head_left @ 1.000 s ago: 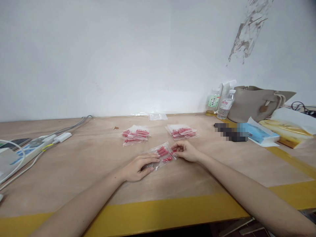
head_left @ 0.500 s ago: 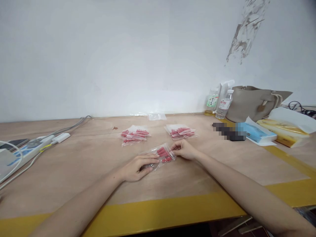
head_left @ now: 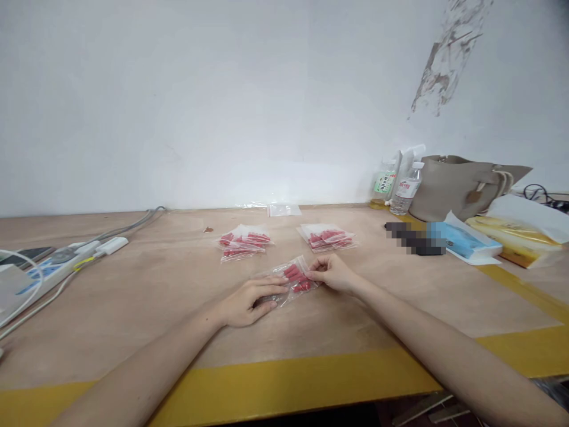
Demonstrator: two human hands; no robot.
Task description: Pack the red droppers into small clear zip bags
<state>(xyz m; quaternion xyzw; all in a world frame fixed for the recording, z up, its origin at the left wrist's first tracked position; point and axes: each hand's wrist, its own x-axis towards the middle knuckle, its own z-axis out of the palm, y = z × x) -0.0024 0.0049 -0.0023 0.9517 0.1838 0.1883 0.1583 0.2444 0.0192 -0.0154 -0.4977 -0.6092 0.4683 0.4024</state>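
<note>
Clear plastic bag (head_left: 288,286) of slim red cylinders (head_left: 292,273), flat at centre, same spot as 0.5 s ago. At 8 o'clock, left hand (head_left: 251,302), fingers and thumb apart on film; at 2, right hand (head_left: 335,273), narrow, still pinching bag's edge. Unchanged, glossy pile (head_left: 244,242) at 11, matching pile (head_left: 329,237) at 1. Wood-toned tabletop (head_left: 338,332), yellow strip (head_left: 288,379) at 6; scuffed white wall (head_left: 178,118) beyond.
</note>
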